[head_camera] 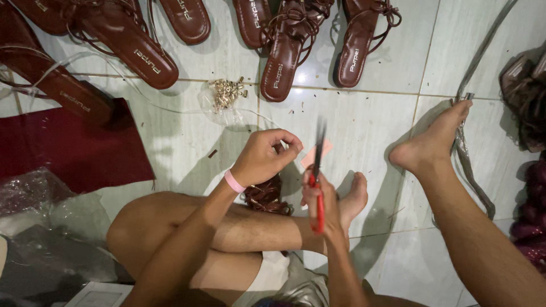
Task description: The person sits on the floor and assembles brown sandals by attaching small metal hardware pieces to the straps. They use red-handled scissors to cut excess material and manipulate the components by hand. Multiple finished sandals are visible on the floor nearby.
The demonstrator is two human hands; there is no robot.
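1. Red-handled scissors (pixel 318 187) are gripped in the right hand (pixel 319 199), fingers closed around the handles, blades pointing up and blurred.
2. A thin strap piece (pixel 286 146) is pinched in the closed left hand (pixel 263 158), just beside the blades.
3. A coil of brown cord (pixel 267 196) is seen on the bent leg beneath the left hand.
4. Brown sandals (pixel 282 62) and a bag of metal studs (pixel 224 94) are laid on the tiled floor (pixel 364 113) beyond the hands.
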